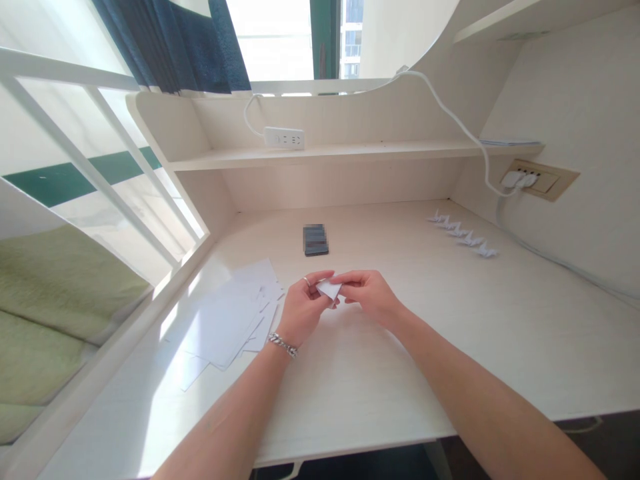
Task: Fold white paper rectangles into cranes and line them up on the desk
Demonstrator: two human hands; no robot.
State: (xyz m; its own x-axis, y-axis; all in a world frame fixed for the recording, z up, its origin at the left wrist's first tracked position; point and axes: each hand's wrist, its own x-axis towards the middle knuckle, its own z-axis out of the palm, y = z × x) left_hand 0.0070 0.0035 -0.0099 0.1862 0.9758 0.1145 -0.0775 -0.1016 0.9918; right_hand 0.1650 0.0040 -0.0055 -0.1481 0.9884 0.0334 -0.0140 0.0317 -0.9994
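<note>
A small folded piece of white paper (329, 289) is held just above the desk, between both hands. My left hand (303, 303), with a ring and a chain bracelet at the wrist, grips its left and lower side. My right hand (371, 293) pinches its upper right edge between thumb and fingers. The paper shows a pointed, roughly triangular shape; its underside and part of its edges are hidden by the fingers. Several small folded paper cranes (463, 233) stand in a slanting row at the right rear of the desk.
Loose white paper sheets (225, 320) lie overlapping on the left. Behind my hands lies a dark, blurred rectangular object (315, 240). A power strip (284, 138) sits on the shelf (340, 155). A white cable (453, 117) runs to the wall socket (543, 180) at right.
</note>
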